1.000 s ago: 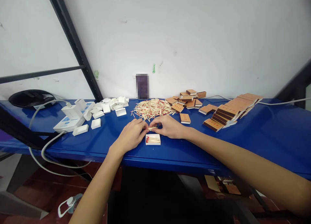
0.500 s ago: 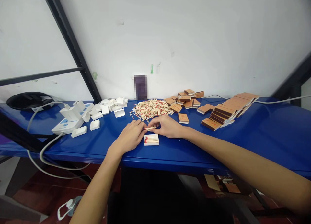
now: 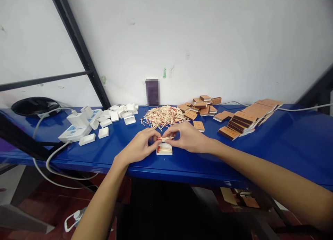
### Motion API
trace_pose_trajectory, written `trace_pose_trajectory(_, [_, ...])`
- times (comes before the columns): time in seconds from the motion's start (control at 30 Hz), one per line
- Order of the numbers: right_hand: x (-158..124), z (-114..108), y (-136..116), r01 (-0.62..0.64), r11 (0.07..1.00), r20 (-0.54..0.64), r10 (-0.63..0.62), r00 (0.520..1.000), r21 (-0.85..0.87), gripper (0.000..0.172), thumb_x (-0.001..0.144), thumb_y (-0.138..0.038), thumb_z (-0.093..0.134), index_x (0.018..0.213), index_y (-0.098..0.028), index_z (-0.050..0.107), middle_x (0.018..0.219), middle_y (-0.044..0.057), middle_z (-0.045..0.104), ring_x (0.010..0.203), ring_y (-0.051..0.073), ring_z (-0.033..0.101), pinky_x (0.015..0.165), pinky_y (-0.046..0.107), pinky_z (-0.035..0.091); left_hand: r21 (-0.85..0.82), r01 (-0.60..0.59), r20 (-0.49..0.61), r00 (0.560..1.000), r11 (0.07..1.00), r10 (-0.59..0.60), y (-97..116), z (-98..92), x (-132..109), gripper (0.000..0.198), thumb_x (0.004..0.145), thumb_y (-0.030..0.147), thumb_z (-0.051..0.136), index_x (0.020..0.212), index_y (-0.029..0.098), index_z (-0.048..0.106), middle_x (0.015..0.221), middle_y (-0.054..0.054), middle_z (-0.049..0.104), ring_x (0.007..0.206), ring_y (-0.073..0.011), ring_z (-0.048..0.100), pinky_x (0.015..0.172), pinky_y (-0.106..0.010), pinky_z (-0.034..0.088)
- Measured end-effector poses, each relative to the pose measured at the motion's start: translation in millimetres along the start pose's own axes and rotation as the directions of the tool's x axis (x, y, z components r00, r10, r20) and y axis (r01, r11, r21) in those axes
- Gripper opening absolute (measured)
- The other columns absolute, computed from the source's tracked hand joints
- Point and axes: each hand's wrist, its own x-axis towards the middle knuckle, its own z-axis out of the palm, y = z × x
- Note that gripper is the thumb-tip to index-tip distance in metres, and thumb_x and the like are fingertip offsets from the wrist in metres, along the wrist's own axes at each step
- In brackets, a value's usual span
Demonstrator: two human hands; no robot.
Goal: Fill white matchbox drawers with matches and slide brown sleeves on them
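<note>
Between my left hand (image 3: 144, 143) and my right hand (image 3: 188, 137) lies a small bunch of matches (image 3: 166, 138). Both hands pinch it, the left at the red heads and the right at the plain ends. Just below the bunch, a white matchbox tray (image 3: 164, 153) sits on the blue tabletop, with several matches in it, red heads to the left. The bunch partly covers the tray's far edge. Behind my hands spreads a large heap of loose matches (image 3: 166, 116).
White empty trays (image 3: 114, 116) lie at the left beside a white power strip (image 3: 75, 132) with cables. Brown matchbox sleeves are piled (image 3: 200, 106) behind on the right, with a stacked row (image 3: 249, 117) farther right. A black rack post (image 3: 80, 49) rises at left.
Both hands have lifted slightly with the matches and come nearer, over the far edge of the tray. The view has shifted a little.
</note>
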Motion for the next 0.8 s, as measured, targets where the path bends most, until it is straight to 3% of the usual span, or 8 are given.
trace_pose_trajectory(0.23, [-5.1, 1.2, -8.4, -0.013, 1.0, 0.093, 0.013, 0.996, 0.003, 0.011, 0.083, -0.022, 0.067, 0.088, -0.018, 0.077, 0.077, 0.001, 0.076, 0.067, 0.013, 0.067, 0.063, 0.023, 0.047, -0.036, 0.041, 0.045, 0.998, 0.999, -0.039, 3.6, -1.4, -2.8, 0.013, 0.085, 0.026, 0.058, 0.083, 0.017, 0.067, 0.067, 0.003, 0.053, 0.06, -0.0103, 0.046, 0.059, -0.024, 0.038])
trace_pose_trajectory(0.4, [-5.7, 1.5, -6.5, -0.031, 0.998, 0.098, 0.035, 0.995, -0.051, 0.012, 0.081, -0.017, 0.068, 0.088, -0.019, 0.077, 0.083, 0.002, 0.077, 0.07, 0.014, 0.068, 0.066, 0.025, 0.048, -0.062, 0.117, -0.004, 0.993, 0.991, -0.117, 1.9, -1.7, -2.2, 0.02, 0.088, 0.024, 0.051, 0.087, 0.018, 0.069, 0.07, 0.002, 0.061, 0.061, -0.0109, 0.05, 0.057, -0.024, 0.037])
trace_pose_trajectory(0.5, [-6.3, 2.2, -4.7, -0.029, 0.998, 0.096, 0.034, 0.995, -0.053, 0.011, 0.081, -0.018, 0.069, 0.089, -0.019, 0.077, 0.085, 0.002, 0.077, 0.073, 0.015, 0.069, 0.068, 0.025, 0.05, -0.034, 0.129, -0.045, 0.99, 0.991, -0.131, 0.9, -1.5, -0.2, 0.019, 0.09, 0.024, 0.049, 0.078, 0.017, 0.062, 0.068, 0.003, 0.057, 0.061, -0.0112, 0.048, 0.058, -0.025, 0.036])
trace_pose_trajectory(0.63, [-6.8, 3.5, -3.2, 0.028, 0.996, 0.094, -0.02, 0.995, -0.082, 0.012, 0.08, -0.016, 0.069, 0.09, -0.018, 0.076, 0.085, 0.003, 0.076, 0.072, 0.014, 0.067, 0.068, 0.025, 0.049, 0.072, 0.056, -0.125, 0.991, 0.996, -0.047, 0.3, -0.4, 1.4, 0.037, 0.092, 0.029, 0.048, 0.058, 0.016, 0.048, 0.072, -0.001, 0.046, 0.068, -0.0135, 0.046, 0.062, -0.029, 0.036])
trace_pose_trajectory(0.8, [-6.3, 2.7, -4.2, 0.118, 0.986, 0.063, -0.111, 0.992, -0.115, 0.008, 0.082, -0.019, 0.07, 0.089, -0.019, 0.074, 0.084, 0.003, 0.072, 0.076, 0.015, 0.063, 0.072, 0.028, 0.047, 0.055, 0.076, -0.081, 0.994, 0.996, -0.072, -0.9, 2.8, 0.0, 0.041, 0.087, 0.023, 0.049, 0.049, 0.016, 0.037, 0.068, 0.001, 0.039, 0.062, -0.0115, 0.041, 0.058, -0.029, 0.032])
